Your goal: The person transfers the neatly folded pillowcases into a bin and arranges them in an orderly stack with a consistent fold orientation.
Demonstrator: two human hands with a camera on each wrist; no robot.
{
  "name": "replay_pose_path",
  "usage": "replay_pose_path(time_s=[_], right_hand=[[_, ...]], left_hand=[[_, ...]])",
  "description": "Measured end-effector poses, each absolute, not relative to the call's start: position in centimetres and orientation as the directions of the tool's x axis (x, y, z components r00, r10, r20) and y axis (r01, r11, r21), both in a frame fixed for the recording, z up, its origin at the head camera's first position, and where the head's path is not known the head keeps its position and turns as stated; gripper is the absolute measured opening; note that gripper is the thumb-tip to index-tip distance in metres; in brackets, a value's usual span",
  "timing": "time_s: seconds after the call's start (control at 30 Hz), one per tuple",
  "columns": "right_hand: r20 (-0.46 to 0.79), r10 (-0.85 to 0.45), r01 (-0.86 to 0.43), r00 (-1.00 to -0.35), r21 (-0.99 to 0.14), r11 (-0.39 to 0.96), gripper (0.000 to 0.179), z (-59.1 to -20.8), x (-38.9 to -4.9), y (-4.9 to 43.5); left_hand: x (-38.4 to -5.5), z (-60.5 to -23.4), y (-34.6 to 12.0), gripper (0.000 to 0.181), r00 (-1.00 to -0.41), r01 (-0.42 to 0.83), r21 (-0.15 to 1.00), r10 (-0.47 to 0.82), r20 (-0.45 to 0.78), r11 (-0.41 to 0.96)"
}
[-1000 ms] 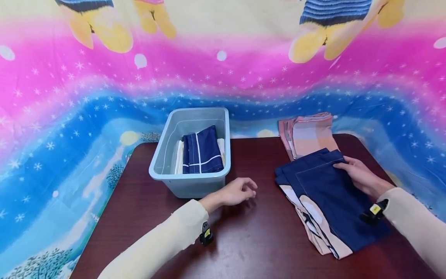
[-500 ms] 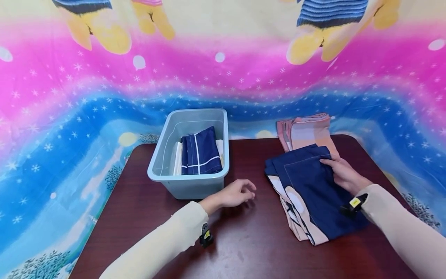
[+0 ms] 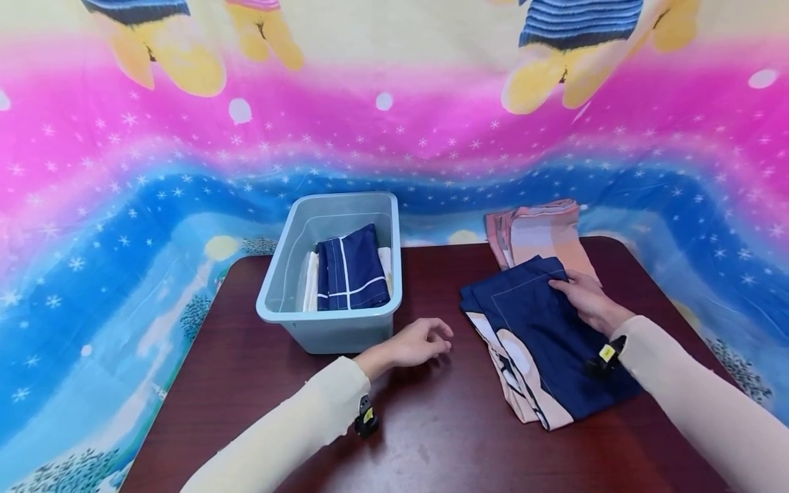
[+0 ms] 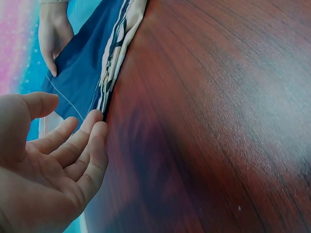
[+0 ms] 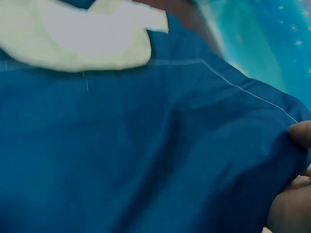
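My right hand (image 3: 588, 299) grips the far right edge of a folded navy cloth (image 3: 542, 329), thumb on top and fingers beneath. Pale pink and white print shows along the cloth's left folds. In the right wrist view the thumb (image 5: 302, 133) pinches the stitched hem of the navy fabric (image 5: 146, 131). My left hand (image 3: 419, 342) hovers over the table between the bin and the cloth, its fingers loosely bent around nothing. From the left wrist view, that hand (image 4: 63, 165) has its palm turned up, and its fingertips overlap the cloth's folded edge (image 4: 109, 73).
A grey-blue plastic bin (image 3: 335, 329) stands left of centre, holding a folded navy cloth with white lines (image 3: 354, 267) and white fabric (image 3: 311, 281). Behind the held cloth lies a folded pink checked cloth (image 3: 542, 233). A printed curtain (image 3: 431, 150) hangs behind the dark red table (image 3: 419, 452).
My right hand has drawn the navy cloth leftward across the table, toward the left hand. The left hand stays almost still beside the bin.
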State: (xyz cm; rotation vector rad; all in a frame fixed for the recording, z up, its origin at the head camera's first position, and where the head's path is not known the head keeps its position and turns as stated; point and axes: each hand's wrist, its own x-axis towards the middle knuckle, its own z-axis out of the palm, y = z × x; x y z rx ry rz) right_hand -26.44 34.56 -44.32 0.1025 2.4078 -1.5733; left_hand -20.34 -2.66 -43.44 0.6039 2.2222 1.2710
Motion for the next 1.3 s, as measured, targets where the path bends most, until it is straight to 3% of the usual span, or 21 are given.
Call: replay_pose_path(time_s=[0.1, 0.27, 0.47, 0.8, 1.07, 1.3], right_hand=[[-0.225, -0.068, 0.147, -0.972, -0.807, 0.571, 0.059, -44.1, -26.8, 34.7], [-0.214, -0.116, 0.070, -0.970, -0.702, 0.709, 0.061, -43.9, -26.8, 35.3], [-0.229, -0.161, 0.027, -0.960, -0.648, 0.761, 0.066, -44.3, -26.7, 36.3], [-0.094, -0.287, -0.175, -0.953, -0.605, 0.777, 0.035, -45.1, -26.2, 37.5], [-0.298, -0.199, -0.008, -0.934, -0.538, 0.843, 0.043, -44.5, -26.0, 38.1], [-0.423, -0.330, 0.020, -0.844, -0.639, 0.769, 0.054, -44.4, -25.9, 38.7]], left_hand=[[-20.3, -43.5, -2.3, 0.029, -0.777, 0.122, 0.876, 0.594, -0.209, 0.467], [-20.0, -44.0, -1.1, 0.028, -0.792, 0.120, 0.866, 0.573, -0.211, 0.485], [-19.5, -44.4, 1.1, 0.030, -0.809, 0.103, 0.859, 0.544, -0.221, 0.502], [-19.4, -45.1, 3.7, 0.045, -0.852, -0.016, 0.894, 0.461, -0.247, 0.448], [-19.3, -45.7, 5.2, 0.051, -0.870, -0.202, 0.915, 0.366, -0.332, 0.350], [-19.0, -45.7, 5.6, 0.058, -0.848, -0.256, 0.913, 0.380, -0.370, 0.317]])
